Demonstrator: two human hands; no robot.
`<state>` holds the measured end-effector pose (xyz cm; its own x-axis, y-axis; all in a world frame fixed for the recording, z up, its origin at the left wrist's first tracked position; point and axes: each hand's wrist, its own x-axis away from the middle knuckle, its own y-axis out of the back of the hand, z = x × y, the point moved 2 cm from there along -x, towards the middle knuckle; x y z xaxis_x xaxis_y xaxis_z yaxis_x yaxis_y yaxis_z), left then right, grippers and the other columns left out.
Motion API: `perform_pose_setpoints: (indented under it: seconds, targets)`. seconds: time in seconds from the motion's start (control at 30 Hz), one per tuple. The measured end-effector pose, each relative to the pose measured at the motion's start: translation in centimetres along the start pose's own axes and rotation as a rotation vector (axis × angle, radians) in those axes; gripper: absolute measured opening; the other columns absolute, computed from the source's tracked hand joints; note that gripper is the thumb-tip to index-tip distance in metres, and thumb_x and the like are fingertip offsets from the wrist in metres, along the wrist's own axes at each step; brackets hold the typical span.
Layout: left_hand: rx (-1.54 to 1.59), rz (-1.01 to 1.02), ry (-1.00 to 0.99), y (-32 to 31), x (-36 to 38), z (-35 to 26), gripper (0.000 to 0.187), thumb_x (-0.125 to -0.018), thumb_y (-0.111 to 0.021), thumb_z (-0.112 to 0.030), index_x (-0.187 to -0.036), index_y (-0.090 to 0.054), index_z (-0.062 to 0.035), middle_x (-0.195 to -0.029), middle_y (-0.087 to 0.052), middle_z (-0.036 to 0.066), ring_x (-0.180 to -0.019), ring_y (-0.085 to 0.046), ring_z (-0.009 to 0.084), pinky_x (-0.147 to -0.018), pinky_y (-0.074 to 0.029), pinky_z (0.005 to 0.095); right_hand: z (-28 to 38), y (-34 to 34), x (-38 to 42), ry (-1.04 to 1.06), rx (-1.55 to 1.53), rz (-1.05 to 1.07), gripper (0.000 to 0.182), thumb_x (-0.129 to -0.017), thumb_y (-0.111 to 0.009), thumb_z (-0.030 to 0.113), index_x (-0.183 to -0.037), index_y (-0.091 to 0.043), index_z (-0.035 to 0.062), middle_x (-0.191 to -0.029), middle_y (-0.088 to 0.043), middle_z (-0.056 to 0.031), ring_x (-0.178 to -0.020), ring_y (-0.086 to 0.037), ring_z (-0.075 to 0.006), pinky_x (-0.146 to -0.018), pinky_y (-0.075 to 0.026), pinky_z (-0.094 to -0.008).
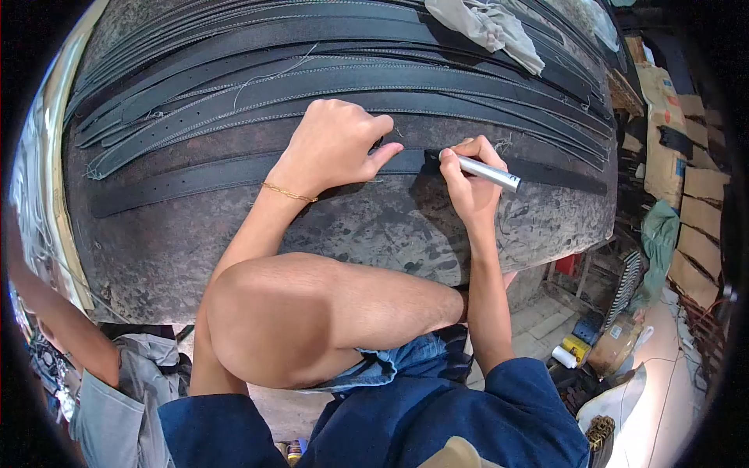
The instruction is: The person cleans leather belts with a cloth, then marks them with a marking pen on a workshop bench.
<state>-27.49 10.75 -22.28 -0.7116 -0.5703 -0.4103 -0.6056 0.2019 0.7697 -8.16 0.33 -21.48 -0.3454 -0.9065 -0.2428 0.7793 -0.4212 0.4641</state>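
Note:
A dark leather belt strap [222,170] with stitched edges and punched holes at its left end lies across the work surface in front of me. My left hand [335,144] rests over the strap's middle, fingers curled under and the thumb standing apart from the index finger; what is beneath the fingers is hidden. Farther right, my right hand [474,183] grips a silver marker pen [490,172], its dark tip pointing left at the strap. The strap's right part [558,178] runs on beyond this hand.
Several more dark stitched straps [351,78] lie along the far side of the worn work surface [351,226]. A whitish cloth [488,27] lies on them. Another person's arm [74,327] is at the left. Thread spools [573,351] stand on the floor at right.

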Motion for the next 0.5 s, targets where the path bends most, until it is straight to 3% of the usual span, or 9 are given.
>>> perform_pose_setpoints:
  seconds: [0.23,0.33,0.5]
  targets:
    - [-0.012,0.021,0.000,0.1,0.0,-0.2,0.029,-0.078,-0.078,-0.030,-0.069,-0.061,-0.0075,-0.057,-0.058,0.011,-0.056,-0.061,0.0303,-0.053,-0.047,0.0415,-0.3,0.0,0.1,0.012,0.023,0.013,0.020,-0.080,-0.072,0.005,-0.072,-0.055,-0.0012,-0.065,-0.064,-0.0079,-0.056,-0.056,-0.0092,-0.053,-0.044,-0.0258]
    - [-0.056,0.032,0.035,0.1,0.3,-0.8,0.028,-0.081,-0.076,-0.030,-0.071,-0.062,-0.0076,-0.060,-0.060,0.011,-0.061,-0.062,0.0304,-0.058,-0.049,0.0415,-0.6,0.3,0.2,-0.083,-0.160,-0.114,0.018,-0.082,-0.071,0.004,-0.073,-0.056,-0.0012,-0.071,-0.064,-0.0046,-0.059,-0.052,-0.0057,-0.053,-0.041,-0.0240]
    - [-0.079,0.005,0.053,-0.1,0.7,-1.3,0.027,-0.083,-0.073,-0.030,-0.074,-0.063,-0.0076,-0.065,-0.061,0.012,-0.067,-0.062,0.0306,-0.066,-0.049,0.0405,-0.5,0.2,0.3,-0.090,-0.099,0.004,0.017,-0.082,-0.072,0.006,-0.075,-0.058,-0.0013,-0.067,-0.063,-0.0044,-0.059,-0.052,-0.0063,-0.054,-0.041,-0.0240]
